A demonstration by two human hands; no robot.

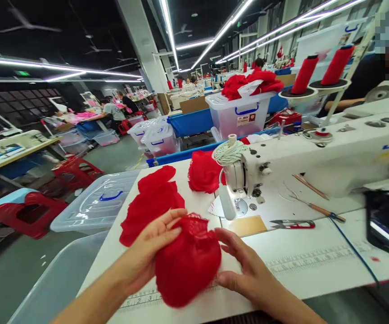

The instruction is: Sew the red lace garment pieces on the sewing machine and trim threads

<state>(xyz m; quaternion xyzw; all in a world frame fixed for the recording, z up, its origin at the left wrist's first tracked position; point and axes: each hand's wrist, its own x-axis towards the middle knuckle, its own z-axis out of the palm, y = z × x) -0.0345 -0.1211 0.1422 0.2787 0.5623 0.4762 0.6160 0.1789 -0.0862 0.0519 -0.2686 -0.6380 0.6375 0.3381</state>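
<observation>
A rounded red fabric piece with a lacy top edge [187,270] is held up over the front of the sewing table. My left hand [149,245] grips its upper left edge between thumb and fingers. At the piece's right side is my right hand [248,267], thumb and fingers spread apart, fingertips close to the cloth; whether they touch it I cannot tell. Behind my left hand lie flat red fabric pieces [150,207]. Another red lace-edged bundle [203,173] rests left of the sewing machine head [238,175].
Thread snips [292,224], an orange-handled tool [326,212] and tweezers [311,185] lie by the machine. A printed ruler [302,261] runs along the table's front. Lidded clear bins [96,202] and a red stool [29,213] stand left. Red thread cones [305,74] rise behind the machine.
</observation>
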